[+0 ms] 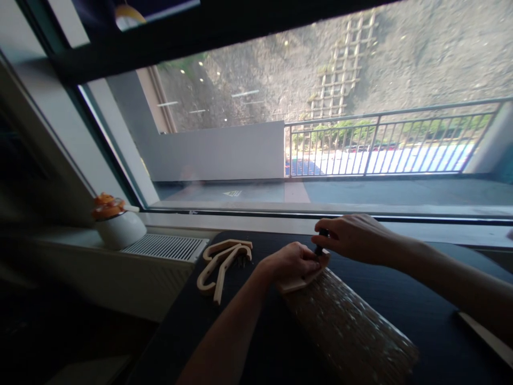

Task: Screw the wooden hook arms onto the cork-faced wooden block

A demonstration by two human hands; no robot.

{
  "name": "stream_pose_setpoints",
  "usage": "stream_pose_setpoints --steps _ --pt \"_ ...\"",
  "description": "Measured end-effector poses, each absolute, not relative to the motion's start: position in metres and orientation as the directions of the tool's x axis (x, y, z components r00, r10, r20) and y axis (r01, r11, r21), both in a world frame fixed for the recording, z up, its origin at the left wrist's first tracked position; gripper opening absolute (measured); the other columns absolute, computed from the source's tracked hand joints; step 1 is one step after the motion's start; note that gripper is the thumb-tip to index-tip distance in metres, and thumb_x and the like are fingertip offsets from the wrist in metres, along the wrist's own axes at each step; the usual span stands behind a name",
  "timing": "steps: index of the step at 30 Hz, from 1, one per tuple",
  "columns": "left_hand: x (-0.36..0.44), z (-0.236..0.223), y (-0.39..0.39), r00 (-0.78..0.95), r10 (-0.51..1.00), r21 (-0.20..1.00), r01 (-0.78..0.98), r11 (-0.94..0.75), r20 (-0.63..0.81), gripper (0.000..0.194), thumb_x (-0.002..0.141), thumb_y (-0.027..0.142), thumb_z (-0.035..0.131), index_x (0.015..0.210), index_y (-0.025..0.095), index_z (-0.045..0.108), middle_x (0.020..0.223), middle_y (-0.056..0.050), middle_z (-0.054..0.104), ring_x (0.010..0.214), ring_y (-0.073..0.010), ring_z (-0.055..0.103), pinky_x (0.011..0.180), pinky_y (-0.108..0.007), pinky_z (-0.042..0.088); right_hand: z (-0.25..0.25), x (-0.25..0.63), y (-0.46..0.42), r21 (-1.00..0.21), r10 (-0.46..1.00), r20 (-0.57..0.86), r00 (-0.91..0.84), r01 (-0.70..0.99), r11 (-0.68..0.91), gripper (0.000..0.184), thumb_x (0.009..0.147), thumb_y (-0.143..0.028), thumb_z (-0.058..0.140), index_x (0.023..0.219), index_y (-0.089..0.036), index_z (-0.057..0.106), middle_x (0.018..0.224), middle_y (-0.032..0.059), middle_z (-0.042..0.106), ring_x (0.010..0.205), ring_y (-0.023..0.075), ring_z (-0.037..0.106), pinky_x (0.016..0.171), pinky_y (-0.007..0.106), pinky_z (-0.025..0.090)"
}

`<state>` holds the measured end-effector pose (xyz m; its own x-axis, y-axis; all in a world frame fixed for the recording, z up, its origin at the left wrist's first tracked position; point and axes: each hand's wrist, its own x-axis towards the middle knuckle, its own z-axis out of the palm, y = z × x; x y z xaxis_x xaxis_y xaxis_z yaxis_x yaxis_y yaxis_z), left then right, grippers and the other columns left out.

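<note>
My left hand (292,262) is closed on a pale wooden hook (296,285), pressing it against the far end of a brown, rough-surfaced wooden board (356,326). In the fingers of my right hand (349,235) is a small black screwdriver (319,248), held upright over the hook's far end. Its tip is hidden by my left fingers. More pale wooden hooks (220,264) lie in a loose pile to the left. Small dark pieces, seemingly screws (242,262), lie beside them.
The dark table (180,331) stands against a window sill (180,220). A white pot with an orange top (120,230) sits left, next to a white vent grille (166,247). A pale flat piece (487,337) lies at the right, partly under my right forearm.
</note>
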<state>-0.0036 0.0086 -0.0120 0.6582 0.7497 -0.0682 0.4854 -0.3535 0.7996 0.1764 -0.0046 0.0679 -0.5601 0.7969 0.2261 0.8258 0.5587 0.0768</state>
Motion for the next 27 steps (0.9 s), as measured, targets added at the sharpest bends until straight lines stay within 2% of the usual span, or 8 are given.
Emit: stream_pose_setpoints --steps 2,5,9,15,17,20,22,27 --pt "-0.004 -0.010 0.008 0.652 0.754 0.804 0.489 -0.339 -0.079 0.032 0.081 0.036 0.054 0.089 0.010 0.071 0.075 -0.002 0.061 0.065 -0.0112 0.049 0.062 -0.021 0.039 0.073 0.181 -0.003 -0.023 0.748 0.202 -0.632 0.761 0.649 0.029 0.089 -0.041 0.043 0.097 -0.025 0.066 0.070 0.0015 0.068 0.060 0.0156 0.058 0.052 0.026 0.029" --pt "-0.004 -0.009 0.008 0.646 0.758 0.795 0.504 -0.337 -0.088 0.033 0.080 0.037 0.055 0.088 0.010 0.071 0.076 -0.002 0.061 0.066 -0.0114 0.050 0.062 -0.021 0.039 0.075 0.182 0.000 -0.094 0.694 0.178 -0.697 0.690 0.717 0.026 0.089 -0.033 0.042 0.090 -0.023 0.067 0.072 0.0010 0.068 0.060 0.0136 0.056 0.054 0.025 0.031" --pt "-0.004 -0.007 0.008 0.658 0.749 0.779 0.509 -0.366 -0.078 0.032 0.080 0.036 0.054 0.087 0.010 0.071 0.072 -0.001 0.061 0.064 -0.0115 0.049 0.063 -0.022 0.039 0.069 0.174 0.002 -0.030 0.747 0.220 -0.628 0.761 0.648 0.030 0.089 -0.037 0.043 0.075 -0.020 0.064 0.062 0.0017 0.063 0.054 0.0133 0.053 0.052 0.025 0.029" --pt "-0.004 -0.010 0.008 0.643 0.762 0.804 0.491 -0.335 -0.075 0.032 0.079 0.037 0.056 0.088 0.010 0.070 0.071 -0.001 0.060 0.064 -0.0115 0.049 0.062 -0.022 0.039 0.071 0.164 -0.003 0.118 0.823 0.236 -0.516 0.856 0.503 0.043 0.089 -0.048 0.042 0.069 -0.018 0.065 0.059 0.0056 0.063 0.055 0.0172 0.055 0.049 0.028 0.024" --pt "-0.004 -0.013 0.008 0.644 0.762 0.806 0.483 -0.343 -0.062 0.031 0.079 0.036 0.056 0.087 0.010 0.071 0.070 -0.001 0.059 0.063 -0.0109 0.048 0.062 -0.022 0.039 0.075 0.167 -0.003 0.091 0.804 0.213 -0.555 0.831 0.549 0.040 0.088 -0.048 0.042 0.075 -0.020 0.067 0.061 0.0050 0.064 0.055 0.0171 0.056 0.050 0.028 0.026" --pt "-0.004 -0.015 0.010 0.641 0.765 0.812 0.479 -0.335 -0.062 0.030 0.078 0.036 0.056 0.085 0.010 0.070 0.068 0.000 0.057 0.062 -0.0104 0.046 0.061 -0.022 0.038 0.079 0.174 -0.001 -0.028 0.722 0.197 -0.663 0.732 0.680 0.029 0.087 -0.040 0.045 0.089 -0.023 0.068 0.070 0.0025 0.068 0.059 0.0151 0.057 0.053 0.026 0.030" --pt "-0.005 -0.014 0.011 0.645 0.760 0.815 0.479 -0.327 -0.073 0.029 0.078 0.035 0.057 0.085 0.010 0.070 0.066 0.001 0.055 0.061 -0.0104 0.046 0.059 -0.022 0.037 0.078 0.177 0.001 -0.077 0.693 0.192 -0.695 0.693 0.717 0.027 0.087 -0.036 0.044 0.088 -0.023 0.068 0.071 0.0020 0.068 0.059 0.0140 0.056 0.054 0.026 0.032" --pt "-0.005 -0.009 0.009 0.653 0.754 0.796 0.492 -0.351 -0.071 0.028 0.078 0.032 0.055 0.084 0.010 0.070 0.065 0.001 0.055 0.061 -0.0106 0.047 0.059 -0.022 0.037 0.066 0.172 0.001 -0.034 0.785 0.255 -0.564 0.806 0.591 0.035 0.088 -0.043 0.043 0.072 -0.020 0.065 0.059 0.0016 0.061 0.053 0.0138 0.051 0.051 0.026 0.028"
